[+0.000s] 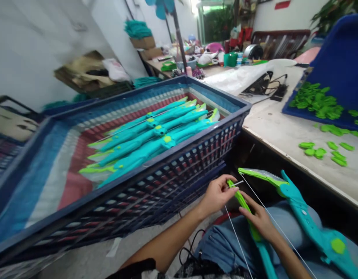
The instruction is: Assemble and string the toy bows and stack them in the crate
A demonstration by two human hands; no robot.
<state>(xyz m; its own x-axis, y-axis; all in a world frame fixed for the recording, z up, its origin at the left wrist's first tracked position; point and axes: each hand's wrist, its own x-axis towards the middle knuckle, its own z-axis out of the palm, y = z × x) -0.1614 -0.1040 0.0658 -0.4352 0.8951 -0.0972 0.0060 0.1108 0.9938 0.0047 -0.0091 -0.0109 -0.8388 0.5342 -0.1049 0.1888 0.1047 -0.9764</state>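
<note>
A toy bow [305,217] in teal and lime green lies across my lap, one green tip raised at the right. A thin white bowstring [262,203] runs down from that tip. My left hand [218,192] pinches the other green tip, with the string's end there and a short white piece sticking out past the fingers. Just below, my right hand [258,217] is wrapped round the green limb [242,200] of the same bow. A second stretch of string hangs down below my left hand.
At the left, a large dark blue crate [167,172] lined with striped cloth holds several teal bows [138,155]. On the table [271,133] at the right lie small green pieces [338,157], with more in a tilted blue bin [338,50]. Behind are a cluttered table and cartons.
</note>
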